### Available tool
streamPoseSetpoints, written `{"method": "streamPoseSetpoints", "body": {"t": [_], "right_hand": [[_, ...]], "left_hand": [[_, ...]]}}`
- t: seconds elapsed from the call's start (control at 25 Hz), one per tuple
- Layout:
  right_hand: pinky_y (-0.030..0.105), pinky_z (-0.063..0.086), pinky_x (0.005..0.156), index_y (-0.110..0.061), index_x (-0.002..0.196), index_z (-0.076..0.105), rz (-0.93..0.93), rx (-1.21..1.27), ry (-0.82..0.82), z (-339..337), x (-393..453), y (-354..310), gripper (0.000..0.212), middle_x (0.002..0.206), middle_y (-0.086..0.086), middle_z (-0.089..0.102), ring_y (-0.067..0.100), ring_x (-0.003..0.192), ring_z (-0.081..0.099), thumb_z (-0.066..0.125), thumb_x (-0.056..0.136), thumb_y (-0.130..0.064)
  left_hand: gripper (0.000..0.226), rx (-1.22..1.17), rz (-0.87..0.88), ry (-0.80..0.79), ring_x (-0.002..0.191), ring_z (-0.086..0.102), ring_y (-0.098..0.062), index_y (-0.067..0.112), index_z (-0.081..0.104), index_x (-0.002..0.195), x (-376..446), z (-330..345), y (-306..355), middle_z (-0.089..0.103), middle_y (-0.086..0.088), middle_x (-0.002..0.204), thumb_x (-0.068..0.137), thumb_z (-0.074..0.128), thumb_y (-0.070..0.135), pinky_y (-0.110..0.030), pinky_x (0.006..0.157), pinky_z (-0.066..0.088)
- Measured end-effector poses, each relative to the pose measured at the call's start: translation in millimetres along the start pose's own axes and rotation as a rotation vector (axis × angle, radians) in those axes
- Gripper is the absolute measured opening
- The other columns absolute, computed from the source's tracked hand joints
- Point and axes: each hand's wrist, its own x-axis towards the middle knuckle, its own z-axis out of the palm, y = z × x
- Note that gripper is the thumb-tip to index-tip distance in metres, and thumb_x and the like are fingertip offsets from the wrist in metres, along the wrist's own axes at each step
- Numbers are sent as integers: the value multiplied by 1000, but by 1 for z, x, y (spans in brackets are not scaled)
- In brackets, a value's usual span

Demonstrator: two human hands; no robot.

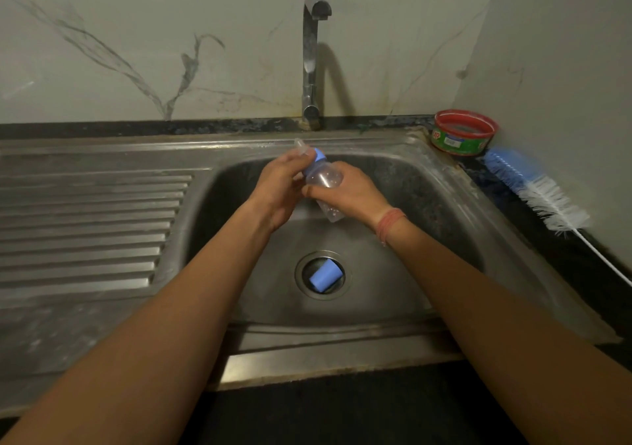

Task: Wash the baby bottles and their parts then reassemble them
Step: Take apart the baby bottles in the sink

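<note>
Bottle [325, 184]: held tilted over the sink [444, 184] basin, near its back edge, so drips fall inside.
Right hand [349, 193]: fingers wrapped round the body, steadying it.
Left hand [278, 184]: curled round the blue collar [316, 159], likely twisting it.
Blue cap [326, 274]: lying on the drain, awaiting refitting.

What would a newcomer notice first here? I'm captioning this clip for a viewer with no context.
Two hands meet over the sink basin: the right hand grips a clear baby bottle, the left hand holds its blue collar end. Below, a blue cap lies in the drain. A bottle brush rests on the right counter.
</note>
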Motion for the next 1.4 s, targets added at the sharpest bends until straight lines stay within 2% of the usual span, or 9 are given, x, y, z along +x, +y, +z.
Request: {"method": "streamPoseSetpoints", "body": {"t": [0.12, 0.2, 0.32, 0.52, 0.72, 0.88, 1.0, 1.2, 1.4], "right_hand": [[25, 43, 72, -19, 109, 55, -65, -173, -30, 2, -1, -1, 49, 102, -2, 60, 15, 92, 58, 76, 74, -45], [27, 45, 74, -19, 108, 56, -50, -130, -41, 4, -2, -2, 48, 102, -2, 61, 15, 93, 59, 76, 73, -45], [28, 50, 79, -22, 109, 58, 12, 36, -50, 1, -2, -2, 50, 103, -4, 64, 12, 93, 61, 76, 72, -50], [25, 48, 68, -21, 118, 52, -25, -55, -78, -2, -4, -5, 39, 106, 3, 61, 16, 90, 60, 52, 92, -50], [31, 51, 76, -22, 116, 46, -75, -197, -117, 2, -4, 5, 46, 107, 1, 59, 18, 92, 61, 69, 82, -44], [28, 46, 72, -20, 119, 45, -13, -226, -84, -4, 0, 11, 51, 105, 0, 56, 18, 91, 59, 72, 80, -40], [28, 43, 73, -18, 120, 45, 39, -298, -87, -8, 2, 19, 51, 107, 4, 56, 19, 91, 56, 72, 81, -37], [32, 45, 79, -15, 125, 47, 198, -484, -266, -13, 6, 37, 57, 121, 10, 55, 23, 99, 54, 74, 78, -31], [30, 50, 84, -9, 120, 61, 259, -708, -345, -18, 12, 47, 46, 121, 10, 63, 25, 103, 60, 76, 78, -20]], "left_hand": [[53, 98, -7, 11, 94, 67, -20, -2, 54, 132, 0, -2, -2, 67, -10, 104, 93, 67, 32, -29, 75, 54], [45, 37, -37, -4, 100, 62, -22, 3, 56, 128, 0, 1, 0, 62, -10, 110, 95, 59, 33, -33, 82, 53], [30, -150, -114, -34, 104, 60, -24, 10, 56, 124, -1, 2, 5, 61, -13, 119, 100, 41, 21, -36, 93, 50], [40, 66, 8, 82, 94, 66, -17, 3, 61, 124, 1, -5, -1, 66, -10, 109, 97, 60, 33, -27, 84, 54], [26, 1, 5, 210, 92, 61, -19, 15, 59, 106, 2, -8, -2, 60, -8, 107, 96, 60, 39, -29, 78, 54], [21, -56, 13, 278, 84, 52, -16, 16, 56, 92, 1, -6, 1, 54, -5, 95, 96, 61, 36, -30, 87, 50], [20, -90, 1, 356, 89, 55, -16, 17, 58, 95, 3, -6, 1, 57, -4, 98, 95, 63, 36, -29, 93, 51], [24, -97, -30, 353, 95, 58, -17, 15, 59, 103, 3, -7, 1, 59, -7, 106, 95, 64, 37, -32, 99, 51], [29, -44, -39, 344, 94, 54, -20, 11, 54, 107, 4, -7, -1, 57, -7, 100, 96, 62, 37, -31, 92, 51]]}}
